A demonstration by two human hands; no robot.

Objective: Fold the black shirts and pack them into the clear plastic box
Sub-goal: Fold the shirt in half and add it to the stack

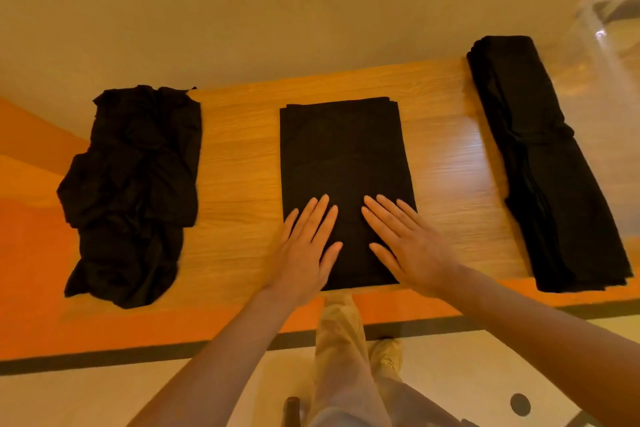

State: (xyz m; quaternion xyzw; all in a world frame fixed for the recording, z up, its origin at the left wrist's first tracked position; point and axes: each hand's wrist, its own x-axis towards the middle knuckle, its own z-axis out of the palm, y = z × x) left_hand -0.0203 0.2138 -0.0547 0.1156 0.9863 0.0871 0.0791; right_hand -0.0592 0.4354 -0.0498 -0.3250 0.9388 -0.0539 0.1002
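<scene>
A black shirt (341, 152), folded into a long rectangle, lies in the middle of the wooden table (239, 166). My left hand (308, 246) and my right hand (405, 243) rest flat on its near end, fingers spread, holding nothing. A crumpled heap of black shirts (133, 191) sits at the left. A stack of folded black shirts (543, 163) lies at the right. The clear plastic box (609, 28) stands at the far right, partly cut off by the frame edge.
The table's near edge has an orange band (104, 326). My legs in light trousers (343, 357) stand below it on a pale floor. A beige wall rises behind the table.
</scene>
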